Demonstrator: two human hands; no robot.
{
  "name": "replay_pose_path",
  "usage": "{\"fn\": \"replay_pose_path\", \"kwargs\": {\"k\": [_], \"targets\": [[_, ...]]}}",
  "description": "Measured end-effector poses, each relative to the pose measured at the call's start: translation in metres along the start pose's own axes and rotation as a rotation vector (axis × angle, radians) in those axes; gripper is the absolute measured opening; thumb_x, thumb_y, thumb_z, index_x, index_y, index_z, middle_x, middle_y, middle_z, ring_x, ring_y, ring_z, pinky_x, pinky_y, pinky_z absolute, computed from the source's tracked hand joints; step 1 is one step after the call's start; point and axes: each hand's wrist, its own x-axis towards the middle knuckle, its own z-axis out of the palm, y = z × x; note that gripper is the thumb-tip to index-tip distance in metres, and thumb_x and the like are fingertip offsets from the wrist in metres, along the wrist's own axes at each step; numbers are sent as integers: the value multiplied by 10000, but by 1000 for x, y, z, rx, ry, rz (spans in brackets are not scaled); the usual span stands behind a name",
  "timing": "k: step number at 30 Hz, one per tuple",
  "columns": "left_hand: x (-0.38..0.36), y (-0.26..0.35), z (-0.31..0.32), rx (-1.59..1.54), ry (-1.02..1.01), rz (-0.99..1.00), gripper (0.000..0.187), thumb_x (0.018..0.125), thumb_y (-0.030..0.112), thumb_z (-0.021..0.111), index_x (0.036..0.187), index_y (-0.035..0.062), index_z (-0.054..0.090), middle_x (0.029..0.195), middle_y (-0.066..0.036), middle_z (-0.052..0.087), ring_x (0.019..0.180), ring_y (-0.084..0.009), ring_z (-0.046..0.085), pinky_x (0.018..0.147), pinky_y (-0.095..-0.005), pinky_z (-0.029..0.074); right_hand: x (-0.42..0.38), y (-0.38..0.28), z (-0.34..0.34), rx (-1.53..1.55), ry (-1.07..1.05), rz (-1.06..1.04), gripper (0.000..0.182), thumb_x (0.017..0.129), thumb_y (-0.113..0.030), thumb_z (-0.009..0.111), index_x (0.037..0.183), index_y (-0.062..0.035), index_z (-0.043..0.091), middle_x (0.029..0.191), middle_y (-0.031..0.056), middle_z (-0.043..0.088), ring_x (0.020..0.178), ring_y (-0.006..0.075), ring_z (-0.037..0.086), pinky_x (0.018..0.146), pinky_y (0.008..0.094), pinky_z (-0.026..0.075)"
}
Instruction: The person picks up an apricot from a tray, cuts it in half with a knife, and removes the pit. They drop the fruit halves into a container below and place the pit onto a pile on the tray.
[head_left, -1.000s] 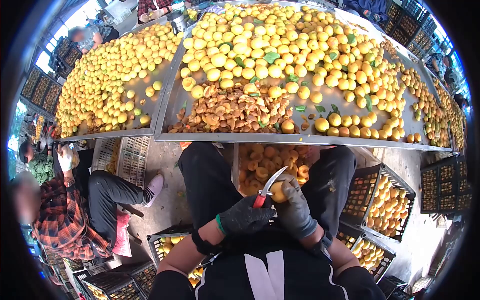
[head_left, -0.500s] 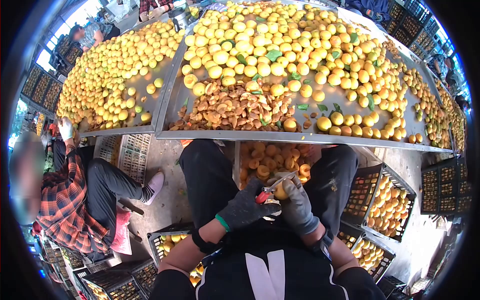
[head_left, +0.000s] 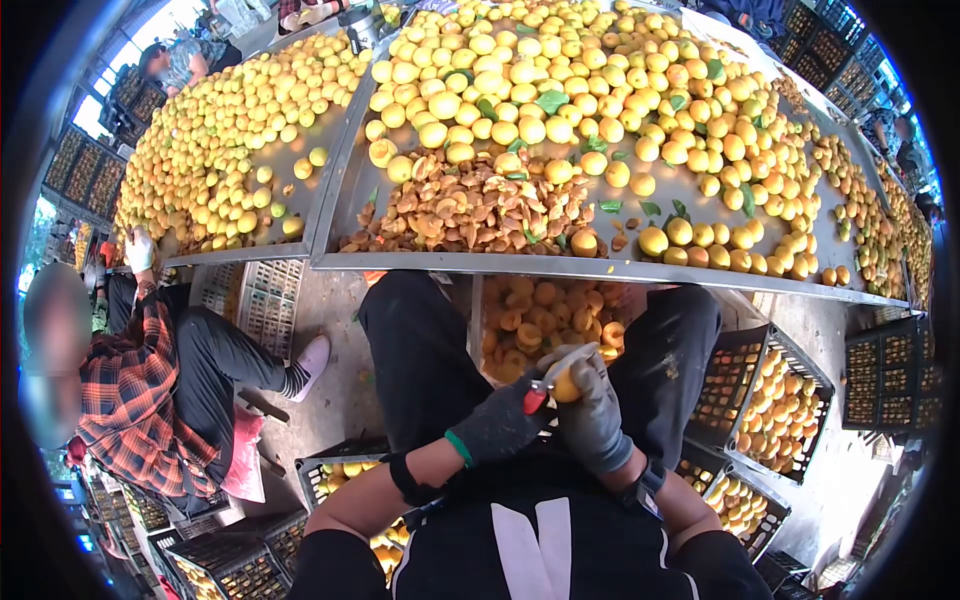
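Observation:
In a dark glove with a green cuff, my left hand [head_left: 497,425] is closed around a small red-handled knife [head_left: 536,400]. My right hand [head_left: 592,415], in a grey glove, grips a yellow-orange apricot [head_left: 567,386] with its fingers curled over the top. The knife's metal end meets the fruit's left side; most of the blade is hidden. Both hands are together above my lap. Just beyond them, between my knees, a crate holds opened apricot pieces [head_left: 540,318].
A metal table [head_left: 450,262] ahead bears whole apricots [head_left: 520,75] and a heap of brown scraps [head_left: 480,208]. Black crates of fruit [head_left: 785,400] stand at my right, another crate [head_left: 345,470] at my left. A person in a plaid shirt [head_left: 135,400] sits to the left.
My left hand has moved slightly up and right, closer to my right hand. The knife blade, visible across the fruit before, is now mostly hidden.

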Motion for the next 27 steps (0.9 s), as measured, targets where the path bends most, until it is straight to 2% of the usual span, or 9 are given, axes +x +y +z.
{"fn": "replay_pose_path", "kwargs": {"k": [4,6,9,13,16,20,23,26,27], "targets": [[0,-2,0,2,-27,-53,522,854,208,643,1290,11,433,1046,-261,623,979,-411,617,820,-441,505,2,-7,-1,7,-99,44,402,908,-353,523,1165,-44,496,1060,107,579,931,171,553,875,307,436],[4,-3,-3,74,1,-86,381,844,162,633,1170,21,497,1017,-220,617,974,-381,611,825,-422,498,1,-11,-6,109,-112,72,377,905,-298,550,1179,-46,489,1076,89,566,950,162,544,882,303,433],[6,-10,-7,209,-28,-110,373,826,171,654,1139,38,503,966,-217,621,917,-409,616,767,-429,513,0,-17,-27,-338,-274,147,438,839,-27,646,1239,-39,467,1071,37,529,979,120,520,903,267,427],[7,-7,-5,382,-8,-2,367,808,182,673,1111,52,511,934,-219,623,880,-424,617,725,-435,517,-3,-12,-39,-617,-309,38,387,846,-155,718,1166,-47,528,1033,34,546,900,113,554,829,240,472],[3,-1,-1,318,120,83,368,828,203,669,1114,39,505,969,-218,614,903,-402,626,740,-441,514,0,-24,-31,-545,-223,180,373,862,-244,714,1131,-36,561,982,29,569,889,119,572,823,245,478],[8,2,-19,-161,177,-17,416,810,82,682,1168,50,472,951,-99,589,853,-237,618,725,-353,507,14,-28,-42,-537,-320,217,372,920,-313,631,1172,-53,548,1005,62,591,926,155,590,823,277,490],[6,18,-43,-385,251,27,486,816,-8,641,1253,68,442,922,-9,553,792,-121,567,693,-279,496,21,-34,-45,476,-161,298,431,915,-278,625,1271,-91,472,1204,151,548,1092,273,554,935,422,458],[5,31,-47,-260,323,269,615,830,-19,619,1379,81,360,941,-20,566,722,-81,555,640,-236,489,25,-33,-50,448,-415,169,475,882,-290,666,1273,-97,479,1244,144,540,1135,268,536,997,432,425],[-3,47,-49,-400,170,20,617,835,-5,629,1385,84,364,976,-34,575,696,-94,566,636,-242,499,24,-34,-46,309,-395,103,520,839,-239,718,1277,-94,479,1262,121,534,1130,266,548,1002,421,427]]}}
